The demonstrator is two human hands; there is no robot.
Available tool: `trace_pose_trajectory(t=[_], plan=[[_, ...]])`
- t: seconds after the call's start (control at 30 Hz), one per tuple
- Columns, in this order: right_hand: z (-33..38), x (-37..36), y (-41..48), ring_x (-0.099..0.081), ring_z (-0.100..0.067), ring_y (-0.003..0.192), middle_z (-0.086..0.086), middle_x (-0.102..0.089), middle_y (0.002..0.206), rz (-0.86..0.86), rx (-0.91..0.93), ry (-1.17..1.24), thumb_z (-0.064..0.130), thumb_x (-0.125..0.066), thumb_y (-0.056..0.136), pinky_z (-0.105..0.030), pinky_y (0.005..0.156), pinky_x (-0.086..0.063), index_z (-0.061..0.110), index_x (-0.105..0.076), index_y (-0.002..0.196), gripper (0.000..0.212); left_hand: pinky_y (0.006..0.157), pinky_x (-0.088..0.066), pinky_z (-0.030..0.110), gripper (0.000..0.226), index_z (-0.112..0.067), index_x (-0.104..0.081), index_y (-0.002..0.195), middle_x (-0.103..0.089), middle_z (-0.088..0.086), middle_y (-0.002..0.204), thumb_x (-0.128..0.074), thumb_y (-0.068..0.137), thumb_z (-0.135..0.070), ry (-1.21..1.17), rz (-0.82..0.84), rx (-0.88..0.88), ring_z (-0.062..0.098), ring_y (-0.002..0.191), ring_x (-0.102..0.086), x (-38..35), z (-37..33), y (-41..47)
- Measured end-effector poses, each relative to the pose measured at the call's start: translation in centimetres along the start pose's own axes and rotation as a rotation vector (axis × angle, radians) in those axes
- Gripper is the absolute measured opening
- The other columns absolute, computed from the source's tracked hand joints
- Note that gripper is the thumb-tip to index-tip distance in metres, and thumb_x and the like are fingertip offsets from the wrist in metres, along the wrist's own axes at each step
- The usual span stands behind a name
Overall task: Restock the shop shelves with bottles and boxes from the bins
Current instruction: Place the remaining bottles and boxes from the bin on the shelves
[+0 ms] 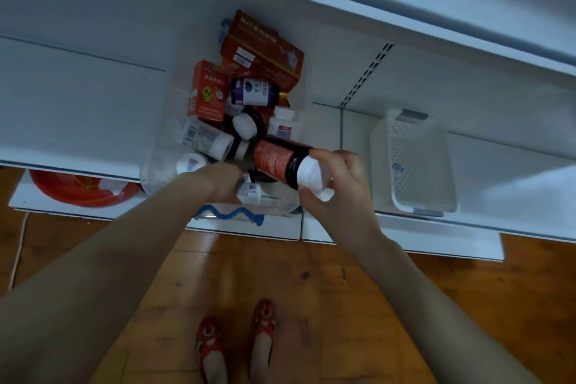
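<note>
Down low, right hand (341,188) grips bottle (274,162) over white shelf (78,109); left hand (215,181) unclear.

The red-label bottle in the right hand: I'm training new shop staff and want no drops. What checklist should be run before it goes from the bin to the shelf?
1. Grip: ok. The right hand holds the red-label bottle round its capped end.
2. Closure: ok, the white cap is on.
3. Bottle out of the clear bin: not ok, its base end lies over the bin's contents.
4. Free left hand: cannot tell, its fingers are hidden among the bin's bottles.
5. Room to set it down: ok, bare shelf shows left of the bin.
</note>
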State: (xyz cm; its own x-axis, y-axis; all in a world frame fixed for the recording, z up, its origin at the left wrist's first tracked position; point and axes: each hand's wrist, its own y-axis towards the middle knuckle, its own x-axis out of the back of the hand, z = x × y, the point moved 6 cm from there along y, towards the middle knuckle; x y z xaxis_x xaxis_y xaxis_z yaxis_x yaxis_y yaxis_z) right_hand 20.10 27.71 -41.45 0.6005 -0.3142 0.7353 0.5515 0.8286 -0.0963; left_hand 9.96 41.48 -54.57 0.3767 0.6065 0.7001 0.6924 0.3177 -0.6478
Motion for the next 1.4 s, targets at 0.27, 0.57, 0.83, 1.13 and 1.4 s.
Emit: trace_pose_trajectory(t=[0.27, 0.57, 0.83, 1.13, 1.4], plan=[[-0.6, 0.5, -0.3, -0.041, -0.012, 0.103, 0.000, -0.036, 0.113, -0.069, 0.028, 0.048, 0.003, -0.069, 0.074, -0.026, 0.091, -0.043, 0.012, -0.053, 0.124, 0.053, 0.081, -0.049, 0.032, 0.057, -0.011, -0.058, 0.115, -0.063, 0.006, 0.108, -0.073, 0.071, -0.043, -0.144, -0.082, 0.015, 0.020, 0.094, -0.058, 1.9, 0.0, -0.5], [0.1, 1.4, -0.5, -0.037, -0.004, 0.107, 0.005, -0.039, 0.120, -0.146, -0.029, 0.110, 0.011, -0.065, 0.082, -0.017, 0.093, -0.037, 0.018, -0.048, 0.128, 0.049, 0.063, -0.037, 0.028, 0.052, -0.002, -0.046, 0.105, -0.054, 0.004, 0.093, -0.077, 0.072, -0.028, -0.403, -0.413, 0.047, 0.021, 0.086, -0.054, 6.9, -0.5, -7.3], [5.0, 1.7, -2.1, -0.042, -0.008, 0.099, 0.005, -0.045, 0.106, -0.090, 0.054, 0.035, 0.013, -0.064, 0.079, -0.026, 0.087, -0.040, 0.017, -0.050, 0.127, 0.050, 0.048, -0.043, 0.010, 0.066, -0.024, -0.036, 0.133, -0.051, -0.013, 0.091, -0.071, 0.079, -0.022, -0.945, -0.630, 0.114, -0.001, 0.073, -0.051, 6.9, -0.4, -16.9], [12.3, 6.8, -5.0, -0.047, -0.009, 0.102, 0.007, -0.050, 0.113, 0.079, 0.138, 0.057, 0.030, -0.061, 0.080, -0.025, 0.083, -0.041, 0.022, -0.052, 0.124, 0.046, 0.049, -0.051, 0.018, 0.045, -0.009, -0.048, 0.118, -0.062, 0.007, 0.101, -0.070, 0.080, -0.017, -1.582, -0.722, 0.230, 0.013, 0.078, -0.063, 5.5, -0.1, -27.2], [19.4, 11.6, -5.8, -0.053, -0.007, 0.082, 0.018, -0.055, 0.086, 0.085, 0.265, 0.066, 0.029, -0.063, 0.083, -0.018, 0.066, -0.041, 0.028, -0.052, 0.097, 0.017, 0.048, -0.051, 0.023, 0.017, -0.005, -0.060, 0.098, -0.063, 0.005, 0.081, -0.058, 0.089, -0.018, -1.837, -0.818, 0.143, 0.007, 0.059, -0.064, 7.5, -1.0, -34.4]])
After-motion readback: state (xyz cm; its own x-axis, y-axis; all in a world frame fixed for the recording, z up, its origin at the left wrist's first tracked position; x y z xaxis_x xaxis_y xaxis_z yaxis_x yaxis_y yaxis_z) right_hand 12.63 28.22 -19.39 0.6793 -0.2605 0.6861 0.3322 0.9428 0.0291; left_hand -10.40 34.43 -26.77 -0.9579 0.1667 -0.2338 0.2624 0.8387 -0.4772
